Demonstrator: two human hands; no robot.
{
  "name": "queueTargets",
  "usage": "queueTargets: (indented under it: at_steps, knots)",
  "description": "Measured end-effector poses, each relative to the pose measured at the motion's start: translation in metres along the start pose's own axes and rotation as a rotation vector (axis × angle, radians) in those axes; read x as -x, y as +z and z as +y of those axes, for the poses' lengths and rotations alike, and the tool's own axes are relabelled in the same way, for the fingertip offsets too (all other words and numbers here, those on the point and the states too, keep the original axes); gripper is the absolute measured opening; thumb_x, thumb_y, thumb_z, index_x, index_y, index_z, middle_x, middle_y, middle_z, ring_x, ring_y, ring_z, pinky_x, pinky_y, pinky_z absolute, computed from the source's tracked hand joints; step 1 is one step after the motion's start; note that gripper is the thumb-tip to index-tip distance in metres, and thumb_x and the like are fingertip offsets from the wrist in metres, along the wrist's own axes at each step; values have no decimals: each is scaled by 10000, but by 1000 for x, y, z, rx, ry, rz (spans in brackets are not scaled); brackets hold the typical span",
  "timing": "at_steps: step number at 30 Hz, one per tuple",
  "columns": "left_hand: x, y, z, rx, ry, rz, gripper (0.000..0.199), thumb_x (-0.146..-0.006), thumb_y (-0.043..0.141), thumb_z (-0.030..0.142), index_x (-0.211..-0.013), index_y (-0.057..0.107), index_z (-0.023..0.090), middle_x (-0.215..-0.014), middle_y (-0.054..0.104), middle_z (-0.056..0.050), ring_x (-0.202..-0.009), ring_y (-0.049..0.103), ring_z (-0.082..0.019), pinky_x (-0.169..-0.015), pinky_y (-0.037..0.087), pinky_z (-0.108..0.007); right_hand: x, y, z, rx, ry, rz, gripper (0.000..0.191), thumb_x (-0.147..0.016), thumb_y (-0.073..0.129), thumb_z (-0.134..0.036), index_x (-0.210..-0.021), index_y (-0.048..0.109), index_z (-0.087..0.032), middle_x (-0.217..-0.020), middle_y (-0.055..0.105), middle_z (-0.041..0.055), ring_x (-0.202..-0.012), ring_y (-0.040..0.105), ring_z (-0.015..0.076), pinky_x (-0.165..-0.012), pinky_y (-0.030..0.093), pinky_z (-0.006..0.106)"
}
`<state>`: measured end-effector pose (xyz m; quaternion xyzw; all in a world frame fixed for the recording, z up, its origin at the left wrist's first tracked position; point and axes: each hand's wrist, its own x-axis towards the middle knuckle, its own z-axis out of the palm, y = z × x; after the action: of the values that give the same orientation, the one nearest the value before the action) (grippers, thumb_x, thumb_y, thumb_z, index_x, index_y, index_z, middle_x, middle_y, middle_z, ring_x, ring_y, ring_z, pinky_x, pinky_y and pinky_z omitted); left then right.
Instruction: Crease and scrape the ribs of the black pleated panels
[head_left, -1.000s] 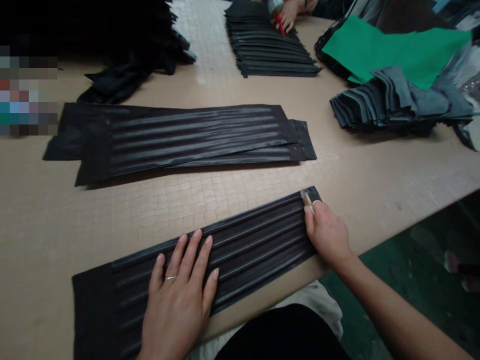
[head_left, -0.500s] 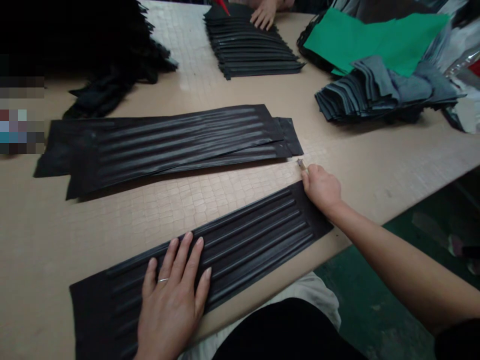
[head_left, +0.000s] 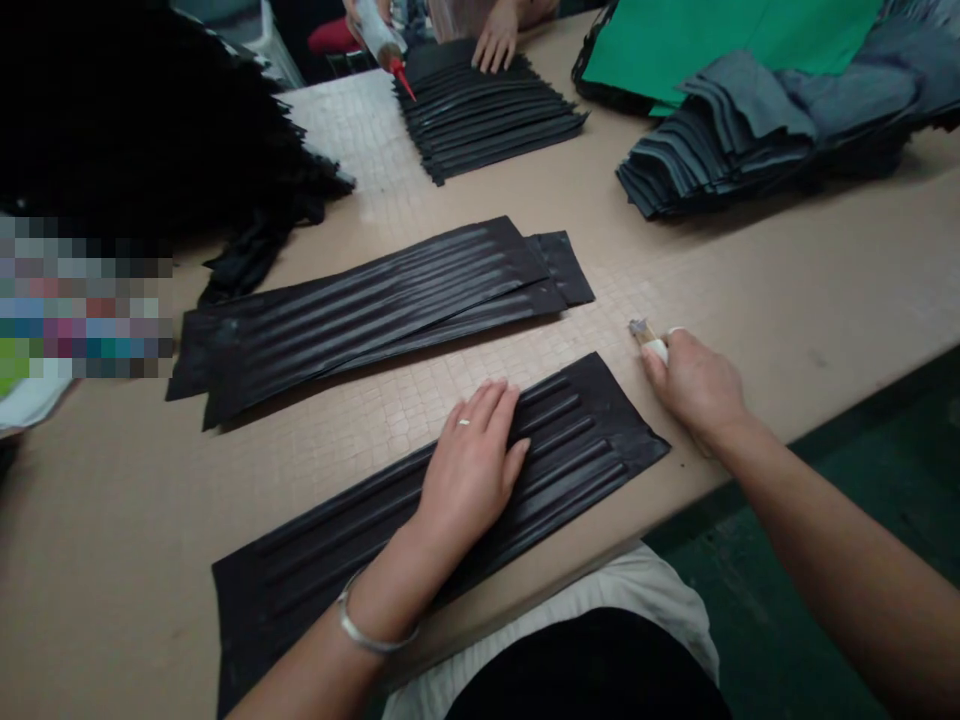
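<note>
A long black ribbed panel point(head_left: 570, 440), which looks like leather or a similar sheet, lies at a slant along the near edge of the table. My left hand point(head_left: 476, 455) rests flat on the ribs, fingers stretched out and close together. Just beyond the panel's right end, my right hand point(head_left: 697, 385) is closed around a small brush-like tool point(head_left: 651, 342) with a pale handle and a grey tip. Its exact kind is hard to make out. Behind, overlapping black ribbed panels point(head_left: 375, 315) lie across the table, touched by neither hand.
Across the table point(head_left: 750, 300), a co-worker's hand point(head_left: 496, 38) rests on fanned black strips point(head_left: 487, 110); their other hand holds a red-tipped bottle point(head_left: 381, 40). Grey folded pieces point(head_left: 697, 150), green sheet material point(head_left: 735, 45) and a dark pile point(head_left: 150, 130) stand around.
My left hand has slid right and away from me along the panel. The right hand has moved off the panel's end to the right, showing more of the tool. The view has shifted.
</note>
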<state>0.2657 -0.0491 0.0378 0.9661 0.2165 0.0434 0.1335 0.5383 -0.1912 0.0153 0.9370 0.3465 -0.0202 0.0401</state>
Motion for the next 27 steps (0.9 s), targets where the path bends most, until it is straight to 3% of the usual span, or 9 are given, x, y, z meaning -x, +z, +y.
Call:
queueTargets:
  at_steps: [3, 7, 14, 20, 24, 27]
  knots:
    - [-41, 14, 32, 19, 208, -35, 444, -1028, 547, 263, -1439, 553, 97, -1571, 512, -139, -1481, 452, -271, -1240, 385, -449, 0, 2, 1, -49, -3, 37, 391, -1064, 446, -468, -1236, 546, -132, -1077, 716, 157, -830, 680, 287, -597, 277, 332]
    - [-46, 32, 53, -35, 371, -73, 409, -1068, 472, 297, -1408, 591, 104, -1553, 541, -105, -1454, 485, -247, -1209, 417, -428, 1, 3, 1, -58, -18, 34, 358, -1067, 440, -467, -1180, 568, -152, -1030, 719, 138, -786, 673, 277, -581, 230, 336]
    - [-45, 39, 57, -51, 319, -65, 451, -1078, 429, 320, -1506, 501, 196, -1547, 549, -80, -1415, 513, -260, -1111, 471, -474, 0, 3, 1, -71, -24, 34, 345, -1062, 449, -447, -1192, 565, -149, -1048, 719, 148, -735, 651, 253, -574, 197, 332]
    - [-40, 39, 54, 6, 354, -79, 459, -1063, 461, 348, -1476, 522, 157, -1598, 480, -117, -1498, 423, -273, -1219, 392, -472, -1, 0, 4, -56, -57, 46, 333, -1065, 459, -437, -1189, 563, -147, -1032, 723, 142, -782, 683, 288, -572, 216, 335]
    - [-36, 41, 51, 37, 394, -21, 388, -1042, 500, 315, -1352, 596, 103, -1550, 527, -145, -1485, 443, -269, -1241, 391, -466, 18, -15, -14, -17, -164, -12, 289, -1078, 427, -410, -1077, 568, -158, -868, 720, 129, -754, 700, 289, -567, 240, 327]
    - [-29, 41, 52, 32, 303, 79, 284, -1037, 490, 262, -1186, 664, 94, -1433, 614, -164, -1424, 513, -269, -1217, 436, -430, 46, -21, -39, 5, -313, -61, 274, -1091, 375, -375, -1043, 558, -177, -817, 713, 106, -706, 703, 262, -540, 224, 322]
